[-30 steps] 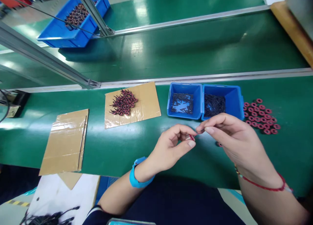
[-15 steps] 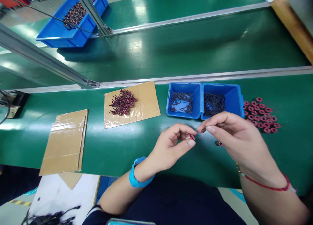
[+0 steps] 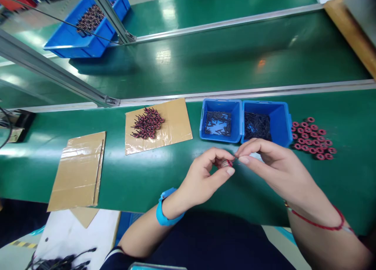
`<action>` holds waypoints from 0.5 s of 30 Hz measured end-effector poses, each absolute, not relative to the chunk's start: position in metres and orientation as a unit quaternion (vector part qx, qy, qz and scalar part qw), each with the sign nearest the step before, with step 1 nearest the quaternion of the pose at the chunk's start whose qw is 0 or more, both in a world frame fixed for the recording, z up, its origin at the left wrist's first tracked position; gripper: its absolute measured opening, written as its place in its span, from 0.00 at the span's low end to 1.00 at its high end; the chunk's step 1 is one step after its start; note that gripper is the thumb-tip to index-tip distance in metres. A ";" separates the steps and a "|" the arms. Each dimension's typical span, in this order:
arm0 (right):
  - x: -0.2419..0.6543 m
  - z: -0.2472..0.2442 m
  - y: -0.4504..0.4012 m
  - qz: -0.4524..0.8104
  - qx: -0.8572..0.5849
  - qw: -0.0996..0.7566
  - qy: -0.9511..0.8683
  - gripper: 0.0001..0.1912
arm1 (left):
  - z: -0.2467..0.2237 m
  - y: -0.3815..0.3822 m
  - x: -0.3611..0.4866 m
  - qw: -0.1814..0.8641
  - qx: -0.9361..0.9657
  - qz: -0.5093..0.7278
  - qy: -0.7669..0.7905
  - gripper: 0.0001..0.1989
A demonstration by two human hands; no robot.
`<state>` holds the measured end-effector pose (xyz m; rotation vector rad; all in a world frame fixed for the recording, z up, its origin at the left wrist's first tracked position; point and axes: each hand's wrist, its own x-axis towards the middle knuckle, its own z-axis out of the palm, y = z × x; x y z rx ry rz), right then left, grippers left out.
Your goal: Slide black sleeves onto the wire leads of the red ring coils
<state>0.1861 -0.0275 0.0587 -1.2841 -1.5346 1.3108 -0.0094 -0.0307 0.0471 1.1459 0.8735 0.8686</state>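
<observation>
Between the thumb and fingers of my left hand [image 3: 202, 180] sits a small ring-shaped coil [image 3: 226, 163] with red and pale parts. My right hand [image 3: 276, 168] is closed in a pinch right beside it, fingertips almost meeting those of the left. A thin dark piece shows at the right fingertips, too small to name. Beyond the hands stand two blue bins, a left one [image 3: 202, 131] and a right one [image 3: 280, 121], with short thin black pieces [image 3: 256, 125] in them. Several similar red and black ring coils [image 3: 314, 139] lie to the right of the bins.
A cardboard sheet [image 3: 178, 123] carries a pile of coils with black leads [image 3: 148, 123]. More cardboard [image 3: 78, 172] lies at left. A metal rail [image 3: 164, 99] runs behind the bins. A large blue crate [image 3: 96, 49] of parts stands at the far left.
My right hand has shifted slightly left and down, bringing its fingertips against the coil's edge. A single loose coil seen beneath that hand is now hidden. My left hand stays almost still.
</observation>
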 end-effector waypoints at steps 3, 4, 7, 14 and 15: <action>0.185 0.060 -0.026 0.501 -0.481 0.366 -0.619 0.06 | 0.045 -0.032 -0.010 0.641 0.536 0.388 0.389 0.06; 0.185 0.061 -0.026 0.493 -0.479 0.369 -0.625 0.06 | 0.045 -0.032 -0.010 0.635 0.541 0.389 0.391 0.06; 0.186 0.061 -0.028 0.447 -0.509 0.387 -0.625 0.06 | 0.044 -0.032 -0.011 0.625 0.546 0.392 0.398 0.06; 0.177 0.058 -0.040 0.314 -0.525 0.405 -0.680 0.08 | 0.042 -0.031 -0.013 0.574 0.579 0.403 0.415 0.07; 0.175 0.058 -0.040 0.297 -0.522 0.406 -0.689 0.08 | 0.042 -0.031 -0.013 0.569 0.584 0.404 0.416 0.07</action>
